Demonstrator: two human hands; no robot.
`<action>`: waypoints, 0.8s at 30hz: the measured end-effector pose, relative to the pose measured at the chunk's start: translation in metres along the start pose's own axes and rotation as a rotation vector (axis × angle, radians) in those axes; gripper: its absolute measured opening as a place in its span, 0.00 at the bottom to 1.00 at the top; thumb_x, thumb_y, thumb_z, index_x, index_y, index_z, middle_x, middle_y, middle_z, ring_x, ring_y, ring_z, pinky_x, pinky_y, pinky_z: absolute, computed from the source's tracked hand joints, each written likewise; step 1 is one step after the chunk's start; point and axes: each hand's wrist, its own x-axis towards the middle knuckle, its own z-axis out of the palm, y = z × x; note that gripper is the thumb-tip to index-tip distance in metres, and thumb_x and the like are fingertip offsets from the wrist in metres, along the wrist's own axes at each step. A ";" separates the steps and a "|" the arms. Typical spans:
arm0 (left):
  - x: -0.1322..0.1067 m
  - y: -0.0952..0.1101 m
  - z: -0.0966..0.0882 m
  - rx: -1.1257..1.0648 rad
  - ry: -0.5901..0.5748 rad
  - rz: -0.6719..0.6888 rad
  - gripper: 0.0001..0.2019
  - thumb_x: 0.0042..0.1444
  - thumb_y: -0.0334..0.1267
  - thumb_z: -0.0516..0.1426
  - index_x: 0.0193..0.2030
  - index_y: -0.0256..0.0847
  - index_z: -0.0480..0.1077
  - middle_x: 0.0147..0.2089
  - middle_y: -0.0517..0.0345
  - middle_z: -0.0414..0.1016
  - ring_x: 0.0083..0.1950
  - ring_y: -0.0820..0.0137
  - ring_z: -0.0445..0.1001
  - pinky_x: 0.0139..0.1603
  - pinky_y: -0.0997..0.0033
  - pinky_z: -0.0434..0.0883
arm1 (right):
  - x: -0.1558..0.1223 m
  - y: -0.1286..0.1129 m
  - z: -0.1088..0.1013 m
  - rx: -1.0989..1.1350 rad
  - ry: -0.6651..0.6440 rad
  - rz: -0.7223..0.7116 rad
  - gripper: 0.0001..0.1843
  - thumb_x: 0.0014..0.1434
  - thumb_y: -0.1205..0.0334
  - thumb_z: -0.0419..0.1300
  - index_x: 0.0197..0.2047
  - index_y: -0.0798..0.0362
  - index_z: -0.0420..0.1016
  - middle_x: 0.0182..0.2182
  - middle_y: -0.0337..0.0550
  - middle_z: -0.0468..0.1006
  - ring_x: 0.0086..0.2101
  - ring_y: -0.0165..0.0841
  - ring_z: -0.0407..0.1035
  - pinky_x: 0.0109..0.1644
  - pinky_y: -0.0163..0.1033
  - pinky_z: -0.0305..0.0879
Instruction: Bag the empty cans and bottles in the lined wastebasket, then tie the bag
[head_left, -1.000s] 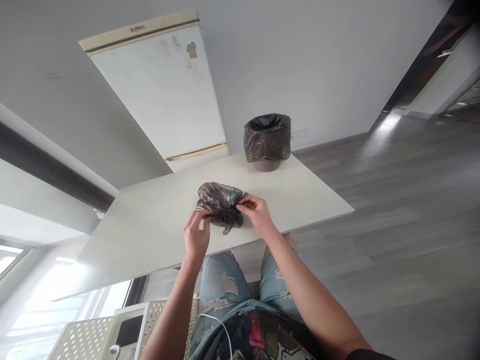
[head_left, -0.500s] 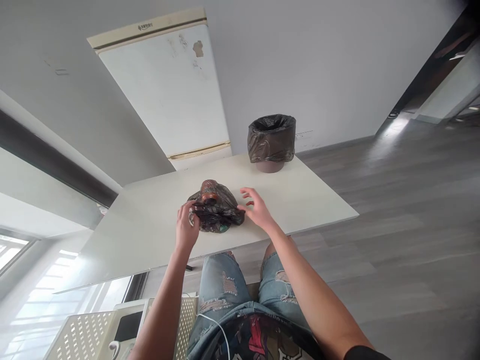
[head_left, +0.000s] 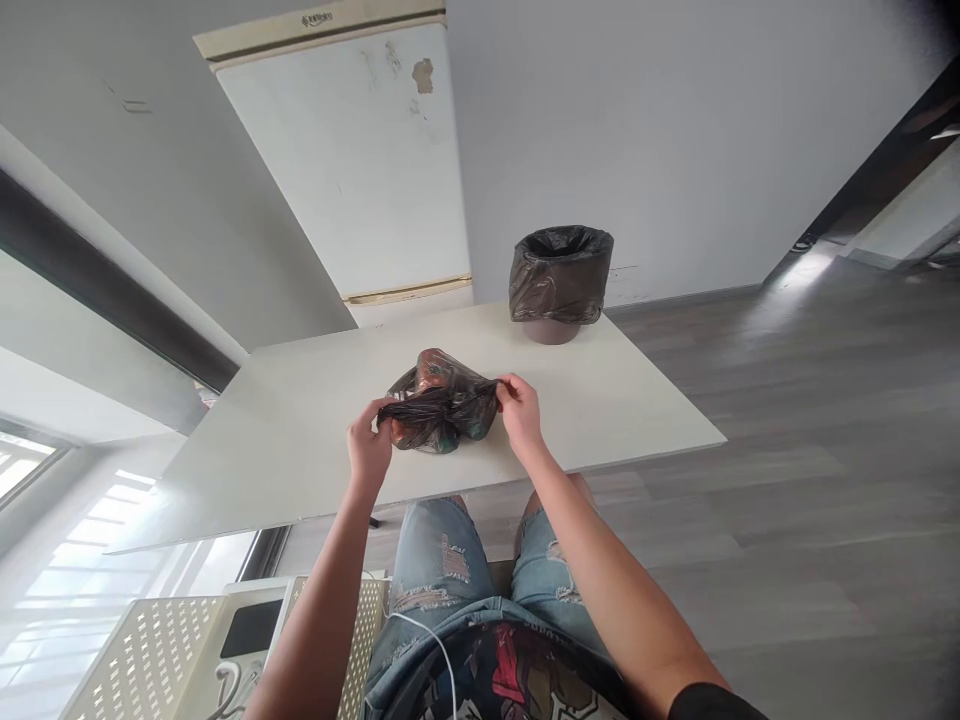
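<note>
A thin black plastic bag (head_left: 442, 410) lies full on the white table, its top gathered and stretched sideways between my two hands. Through the film several items show, some reddish-brown and some greenish; their kind I cannot make out. My left hand (head_left: 369, 440) pinches the bag's left end. At the opposite end my right hand (head_left: 519, 408) is closed on the other corner of the film. Between the hands the plastic is twisted together at the middle.
A bin lined with a black bag (head_left: 561, 275) stands at the back right of the white table (head_left: 300, 440). Behind the table is a white refrigerator (head_left: 352, 170). A cream perforated basket (head_left: 150, 650) with a white cable is at the lower left.
My right hand has closed on the bag's right corner; its fingers were spread before. The bag's top is now pulled taut sideways. The view has shifted slightly.
</note>
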 end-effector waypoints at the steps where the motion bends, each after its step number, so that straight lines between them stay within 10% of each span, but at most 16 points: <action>1: 0.002 -0.002 -0.001 -0.017 0.003 0.001 0.17 0.55 0.29 0.53 0.46 0.42 0.80 0.43 0.57 0.85 0.43 0.65 0.80 0.46 0.68 0.74 | 0.003 0.000 -0.001 0.047 0.048 0.035 0.11 0.64 0.51 0.58 0.36 0.48 0.74 0.27 0.39 0.71 0.29 0.34 0.64 0.33 0.39 0.63; 9: -0.002 -0.027 0.007 -0.073 -0.017 0.018 0.14 0.59 0.32 0.53 0.46 0.42 0.78 0.46 0.51 0.82 0.51 0.60 0.79 0.57 0.59 0.74 | 0.034 0.012 -0.022 0.166 0.198 0.161 0.13 0.56 0.48 0.57 0.38 0.47 0.67 0.31 0.40 0.73 0.30 0.35 0.69 0.32 0.39 0.68; 14: -0.012 -0.019 0.002 -0.176 -0.257 0.226 0.19 0.65 0.39 0.57 0.61 0.42 0.75 0.64 0.44 0.76 0.68 0.53 0.71 0.71 0.50 0.66 | 0.006 0.017 -0.035 -0.222 0.294 -0.216 0.11 0.57 0.58 0.58 0.44 0.46 0.70 0.43 0.48 0.76 0.46 0.42 0.71 0.48 0.47 0.72; 19: 0.001 0.007 0.005 -0.268 -0.355 0.276 0.22 0.72 0.39 0.45 0.60 0.42 0.76 0.62 0.44 0.79 0.65 0.54 0.74 0.71 0.49 0.66 | -0.028 0.034 -0.017 -0.487 -0.243 -0.455 0.12 0.66 0.58 0.59 0.53 0.39 0.75 0.46 0.49 0.80 0.50 0.52 0.75 0.57 0.60 0.71; 22: 0.017 0.013 0.026 -0.077 -0.375 0.266 0.20 0.69 0.40 0.53 0.64 0.45 0.75 0.61 0.45 0.80 0.64 0.53 0.75 0.66 0.50 0.69 | -0.020 0.040 -0.002 -0.517 -0.292 -0.397 0.28 0.65 0.53 0.65 0.67 0.35 0.68 0.62 0.50 0.75 0.62 0.58 0.69 0.65 0.65 0.68; 24: 0.026 0.010 0.045 0.043 -0.409 0.305 0.18 0.64 0.39 0.60 0.59 0.45 0.79 0.56 0.45 0.83 0.59 0.51 0.77 0.62 0.51 0.71 | -0.010 0.041 0.003 -0.516 -0.341 -0.364 0.28 0.66 0.54 0.63 0.68 0.36 0.68 0.54 0.50 0.79 0.56 0.56 0.73 0.60 0.63 0.72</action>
